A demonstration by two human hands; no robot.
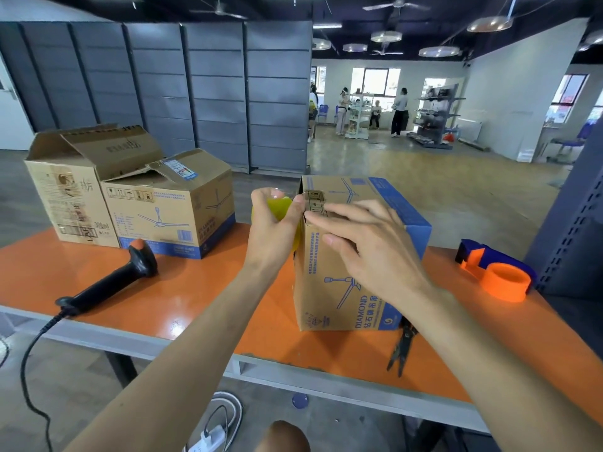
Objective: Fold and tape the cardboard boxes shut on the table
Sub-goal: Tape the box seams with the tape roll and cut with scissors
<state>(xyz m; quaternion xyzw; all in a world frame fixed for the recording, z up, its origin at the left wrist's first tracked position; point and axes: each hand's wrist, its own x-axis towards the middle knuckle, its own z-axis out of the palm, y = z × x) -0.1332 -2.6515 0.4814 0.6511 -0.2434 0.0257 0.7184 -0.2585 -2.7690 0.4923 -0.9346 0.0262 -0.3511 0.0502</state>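
Note:
A brown and blue cardboard box (362, 288) printed with a ceiling fan stands on the orange table (202, 308) in front of me. My left hand (272, 228) grips a yellow tape roll (280, 207) at the box's upper left edge. My right hand (368, 246) lies flat on the box's top with straight fingers pointing left, pressing near the seam. Two more boxes stand at the far left: a fan box (169, 210) with loose top flaps and a taller brown box (71, 190) with its flaps open.
A black handheld scanner (111, 282) with a cable lies on the table's left. Scissors (403, 347) lie by the box's near right corner. An orange and blue tape dispenser (496, 275) sits at the right. Grey shelving (574, 230) stands close on the right; people stand far behind.

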